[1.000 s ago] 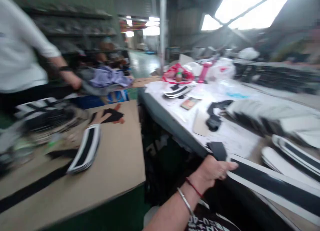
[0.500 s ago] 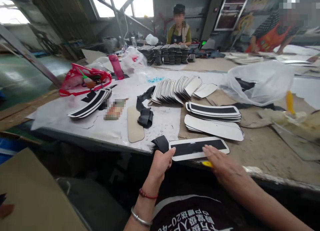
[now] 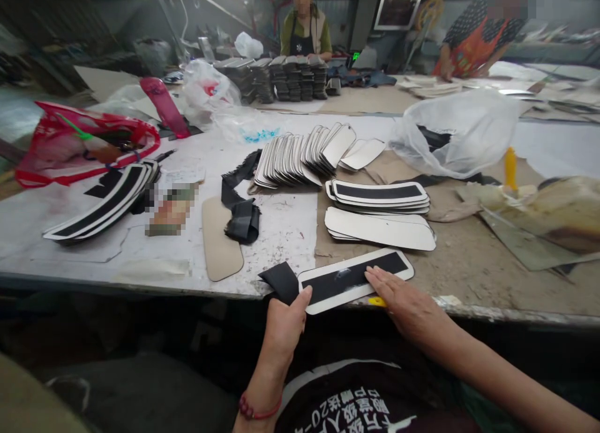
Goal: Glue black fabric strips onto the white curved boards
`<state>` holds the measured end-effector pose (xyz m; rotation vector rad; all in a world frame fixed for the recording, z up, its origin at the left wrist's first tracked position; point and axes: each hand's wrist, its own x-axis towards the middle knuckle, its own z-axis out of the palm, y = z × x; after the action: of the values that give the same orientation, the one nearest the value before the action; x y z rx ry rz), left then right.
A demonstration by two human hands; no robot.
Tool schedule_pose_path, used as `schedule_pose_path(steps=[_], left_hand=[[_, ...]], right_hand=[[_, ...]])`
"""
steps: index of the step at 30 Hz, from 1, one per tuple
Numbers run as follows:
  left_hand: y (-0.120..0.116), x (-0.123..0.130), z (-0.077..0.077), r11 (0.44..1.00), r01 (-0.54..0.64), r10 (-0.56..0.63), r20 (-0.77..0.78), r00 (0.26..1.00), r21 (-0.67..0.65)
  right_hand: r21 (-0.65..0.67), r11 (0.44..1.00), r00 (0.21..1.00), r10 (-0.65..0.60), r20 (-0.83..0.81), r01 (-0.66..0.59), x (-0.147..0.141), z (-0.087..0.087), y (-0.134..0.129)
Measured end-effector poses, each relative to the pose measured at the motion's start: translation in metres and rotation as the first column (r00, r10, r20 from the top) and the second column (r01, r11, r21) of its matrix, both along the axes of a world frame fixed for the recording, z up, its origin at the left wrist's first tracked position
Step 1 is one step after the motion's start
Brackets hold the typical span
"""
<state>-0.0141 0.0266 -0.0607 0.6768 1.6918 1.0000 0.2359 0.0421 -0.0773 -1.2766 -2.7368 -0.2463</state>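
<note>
A white-edged panel (image 3: 307, 303) with a black strip (image 3: 349, 272) along its middle lies at the table's front edge. A small pale mark shows on that strip. My left hand (image 3: 287, 317) is closed around folded black strips (image 3: 281, 281), its thumb by the panel's left end. On the panel's right half rest the fingertips of my right hand (image 3: 405, 295). Out from under that hand sticks the end of a yellow tool (image 3: 376, 302); the rest of it is hidden. Behind the panel are plain white panels (image 3: 379, 228) and a pile of black-striped ones (image 3: 379, 192).
A fanned row of panels (image 3: 290, 158), a beige panel (image 3: 220, 252) and a black roll (image 3: 244, 220) lie farther back. At left are striped panels (image 3: 107, 199) and a red bag (image 3: 51, 145); at right, a plastic bag (image 3: 469, 133). Two people (image 3: 304, 33) work across the table.
The view has shifted, so things sit farther left. The panel has turned slightly, its left end coming nearer to me. Both hands keep their places on it, and the yellow end moves with my right hand.
</note>
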Motion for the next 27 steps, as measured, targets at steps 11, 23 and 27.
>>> schedule_pose_path(steps=[11,23,27], left_hand=[[-0.001,0.000,-0.009,1.000,-0.006,0.007,-0.026,1.000,0.020],[-0.004,-0.016,-0.005,0.999,0.008,-0.021,0.238,0.971,0.054],[-0.003,-0.026,0.004,0.998,-0.008,-0.011,0.331,0.944,0.057]], right_hand=[[-0.003,0.996,0.994,-0.084,-0.073,0.084,0.043,-0.006,0.019],[-0.348,0.829,0.783,-0.541,-0.306,0.437,0.080,0.013,0.020],[-0.833,0.491,0.421,-0.832,-0.362,0.255,0.063,0.034,0.021]])
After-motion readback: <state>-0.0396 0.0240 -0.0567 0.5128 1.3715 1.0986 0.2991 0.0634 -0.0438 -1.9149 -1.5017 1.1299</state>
